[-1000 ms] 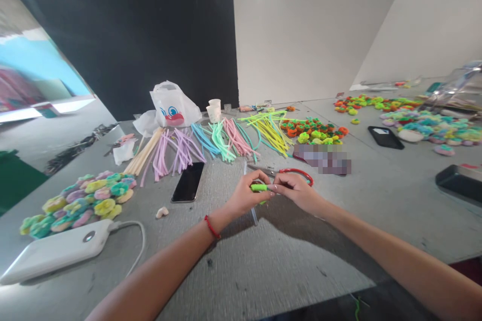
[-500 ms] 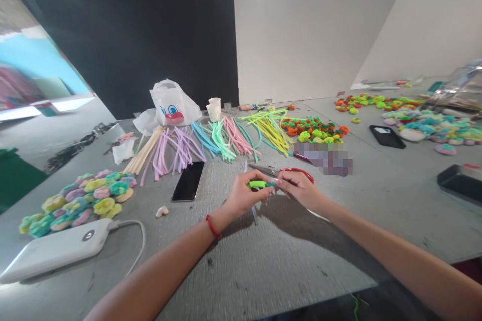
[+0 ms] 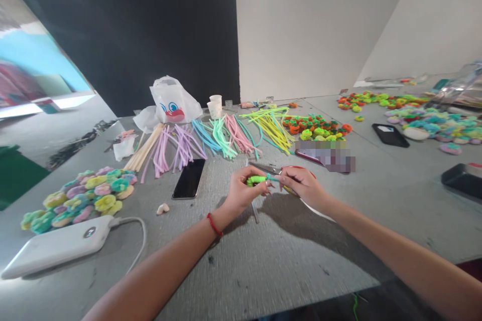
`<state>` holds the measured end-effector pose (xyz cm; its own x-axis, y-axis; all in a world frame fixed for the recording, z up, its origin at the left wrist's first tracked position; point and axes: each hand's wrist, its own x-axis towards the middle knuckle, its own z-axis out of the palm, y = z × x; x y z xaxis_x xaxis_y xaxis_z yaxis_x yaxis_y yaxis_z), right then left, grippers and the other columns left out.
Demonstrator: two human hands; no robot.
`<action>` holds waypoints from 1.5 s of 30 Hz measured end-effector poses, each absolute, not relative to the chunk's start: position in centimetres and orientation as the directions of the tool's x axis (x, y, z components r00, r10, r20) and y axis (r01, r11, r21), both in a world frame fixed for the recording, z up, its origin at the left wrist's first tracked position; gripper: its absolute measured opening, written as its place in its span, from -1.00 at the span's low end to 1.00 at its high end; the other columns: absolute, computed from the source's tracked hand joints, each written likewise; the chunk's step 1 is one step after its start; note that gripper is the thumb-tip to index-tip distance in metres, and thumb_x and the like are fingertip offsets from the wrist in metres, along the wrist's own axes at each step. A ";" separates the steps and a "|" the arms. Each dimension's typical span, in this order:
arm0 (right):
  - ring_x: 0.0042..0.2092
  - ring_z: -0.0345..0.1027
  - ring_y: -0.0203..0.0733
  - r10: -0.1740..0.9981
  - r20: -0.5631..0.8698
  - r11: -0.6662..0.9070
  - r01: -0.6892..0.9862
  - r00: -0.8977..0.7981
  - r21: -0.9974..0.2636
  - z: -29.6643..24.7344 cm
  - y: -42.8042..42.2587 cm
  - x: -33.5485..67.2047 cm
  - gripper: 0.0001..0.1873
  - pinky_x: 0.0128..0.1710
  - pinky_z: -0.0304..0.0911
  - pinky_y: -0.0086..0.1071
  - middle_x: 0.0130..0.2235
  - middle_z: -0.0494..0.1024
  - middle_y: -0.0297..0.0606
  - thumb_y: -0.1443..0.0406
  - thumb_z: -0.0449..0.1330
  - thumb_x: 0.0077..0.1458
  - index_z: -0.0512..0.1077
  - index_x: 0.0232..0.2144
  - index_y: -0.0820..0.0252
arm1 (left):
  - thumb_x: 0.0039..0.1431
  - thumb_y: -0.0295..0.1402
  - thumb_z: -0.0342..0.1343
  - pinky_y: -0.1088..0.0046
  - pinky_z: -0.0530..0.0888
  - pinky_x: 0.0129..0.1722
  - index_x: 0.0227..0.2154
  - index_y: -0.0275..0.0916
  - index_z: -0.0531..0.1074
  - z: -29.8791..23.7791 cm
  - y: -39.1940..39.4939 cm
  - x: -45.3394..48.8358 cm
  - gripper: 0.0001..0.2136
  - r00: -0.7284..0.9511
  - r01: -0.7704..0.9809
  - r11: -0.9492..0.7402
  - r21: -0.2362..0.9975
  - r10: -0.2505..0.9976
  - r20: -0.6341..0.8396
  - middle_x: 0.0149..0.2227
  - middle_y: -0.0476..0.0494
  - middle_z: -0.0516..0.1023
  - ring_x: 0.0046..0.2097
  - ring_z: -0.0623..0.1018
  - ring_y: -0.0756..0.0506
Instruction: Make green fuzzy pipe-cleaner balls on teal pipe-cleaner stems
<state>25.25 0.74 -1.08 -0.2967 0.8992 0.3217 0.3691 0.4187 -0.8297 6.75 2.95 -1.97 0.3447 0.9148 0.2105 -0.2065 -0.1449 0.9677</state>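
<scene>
My left hand (image 3: 241, 194) pinches a bright lime-green coil of fuzzy pipe cleaner (image 3: 257, 180) between thumb and fingers, above the table. A teal pipe cleaner (image 3: 273, 178) sticks out of the coil's right end. The fingertips of my right hand (image 3: 307, 189) are closed on the free end of that teal piece. Just behind my hands lie open-bladed scissors (image 3: 264, 167) with red handles, partly covered by my right hand. A thin grey strip (image 3: 255, 212) passes beneath my left hand.
Bundles of pipe cleaners (image 3: 188, 148) lie behind my hands, with a black phone (image 3: 189, 179) before them. Pastel fuzzy flowers (image 3: 77, 198) and a white power bank (image 3: 60, 247) are at left. Orange and green fuzzy pieces (image 3: 316, 128) lie back right, near another phone (image 3: 311, 155).
My hands have drawn slightly apart, and more of the teal pipe cleaner shows between them. The coil has tilted a little in my left fingers. The view has shifted slightly.
</scene>
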 end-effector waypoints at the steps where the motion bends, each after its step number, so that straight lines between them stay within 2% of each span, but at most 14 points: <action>1: -0.53 0.01 -0.37 0.902 0.312 0.410 0.370 -0.298 -0.834 -1.1 0.8 25.2 -0.57 -0.50 -0.09 -0.42 -0.59 0.14 -0.44 0.07 0.06 0.22 0.33 -0.58 0.22 | -0.17 -0.37 0.30 0.55 0.45 -0.56 -0.50 -0.32 0.39 -2.0 2.9 6.8 -0.79 0.342 -0.225 -0.126 0.966 0.918 0.199 -0.61 0.00 0.46 -0.57 0.51 0.01; 7: -0.55 -0.01 -0.37 0.910 0.280 0.386 0.381 -0.305 -0.840 -1.0 0.8 25.3 -0.54 -0.52 -0.11 -0.41 -0.61 0.11 -0.45 0.02 0.05 0.20 0.34 -0.57 0.22 | -0.18 -0.36 0.32 0.55 0.47 -0.54 -0.50 -0.32 0.41 -1.9 2.8 6.7 -0.79 0.311 -0.305 -0.086 0.949 0.933 0.184 -0.61 -0.01 0.49 -0.57 0.53 0.00; 14: -0.54 0.02 -0.37 0.904 0.303 0.410 0.414 -0.301 -0.813 -0.9 0.7 25.2 -0.54 -0.50 -0.09 -0.42 -0.60 0.16 -0.43 0.03 0.04 0.21 0.34 -0.58 0.22 | -0.15 -0.35 0.30 0.53 0.47 -0.55 -0.45 -0.33 0.45 -2.3 3.3 6.5 -0.79 0.295 -0.234 -0.149 0.961 0.931 0.216 -0.59 -0.04 0.51 -0.58 0.51 0.01; 21: -0.53 0.03 -0.37 0.913 0.285 0.390 0.426 -0.290 -0.816 -0.9 0.6 25.4 -0.57 -0.50 -0.07 -0.42 -0.58 0.20 -0.42 0.07 0.04 0.22 0.33 -0.57 0.22 | -0.12 -0.23 0.31 0.48 0.47 -0.50 -0.40 -0.37 0.54 -2.4 3.9 5.8 -0.71 0.407 -0.152 -0.152 0.977 0.891 0.202 -0.53 -0.15 0.56 -0.52 0.54 -0.03; 26: -0.51 0.05 -0.36 0.903 0.313 0.420 0.448 -0.295 -0.789 -0.6 0.4 25.3 -0.58 -0.48 -0.06 -0.42 -0.57 0.21 -0.41 0.10 0.04 0.23 0.33 -0.57 0.22 | -0.15 -0.21 0.33 0.49 0.44 -0.56 -0.44 -0.35 0.55 -2.4 3.9 6.0 -0.72 0.356 -0.216 -0.151 0.965 0.908 0.222 -0.57 -0.11 0.54 -0.57 0.51 -0.02; 31: -0.52 0.00 -0.37 0.920 0.292 0.384 0.447 -0.263 -0.808 -0.3 0.3 25.4 -0.58 -0.50 -0.09 -0.42 -0.59 0.18 -0.43 0.08 0.05 0.20 0.29 -0.58 0.21 | -0.16 -0.25 0.34 0.50 0.45 -0.55 -0.46 -0.33 0.54 -2.4 4.3 6.0 -0.75 0.310 -0.265 -0.153 0.952 0.921 0.234 -0.54 -0.09 0.55 -0.58 0.47 0.03; 40: -0.53 0.01 -0.35 0.914 0.329 0.404 0.448 -0.239 -0.798 0.0 0.6 26.0 -0.57 -0.52 -0.10 -0.41 -0.59 0.24 -0.39 0.03 0.05 0.19 0.26 -0.58 0.19 | 0.04 -0.22 0.19 0.56 0.35 -0.51 -0.40 -0.31 0.44 -2.5 5.1 6.1 -0.78 0.294 -0.086 -0.269 0.959 0.913 0.282 -0.52 -0.04 0.47 -0.52 0.39 0.06; 45: -0.53 0.06 -0.35 0.887 0.395 0.459 0.538 -0.237 -0.707 -0.1 0.6 26.2 -0.62 -0.50 -0.06 -0.41 -0.59 0.27 -0.39 0.11 0.05 0.21 0.29 -0.57 0.19 | 0.08 -0.20 0.14 0.58 0.23 -0.52 -0.42 -0.29 0.39 -2.7 5.4 6.1 -0.78 0.298 0.004 -0.279 0.960 0.917 0.265 -0.53 0.01 0.37 -0.52 0.30 0.06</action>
<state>26.22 0.65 -0.11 -0.2371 0.8874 0.3953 0.5377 0.4587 -0.7074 6.13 5.38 -2.65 0.2981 0.9170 0.2650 0.0041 -0.2788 0.9603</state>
